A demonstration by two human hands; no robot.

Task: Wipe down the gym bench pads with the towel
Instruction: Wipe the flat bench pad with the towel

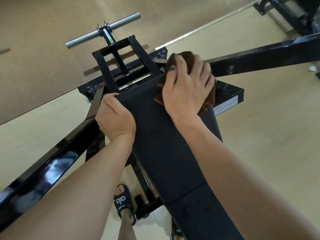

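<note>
A long black bench back pad (155, 135) runs from the middle of the view toward the lower right, where it meets a second black pad (204, 210). My left hand (114, 118) grips the left edge of the back pad near its top end, thumb on the upper surface. My right hand (188, 87) holds a dark brown towel (183, 56) bunched under its fingers and presses it against the pad's top right corner. Most of the towel is hidden under the hand.
The black steel frame (259, 54) spreads left and right behind the pad. A silver bar (102, 30) sticks out at the top. Another black machine (294, 13) stands at the upper right. My sandalled foot (123, 203) stands on the pale floor beside the bench base.
</note>
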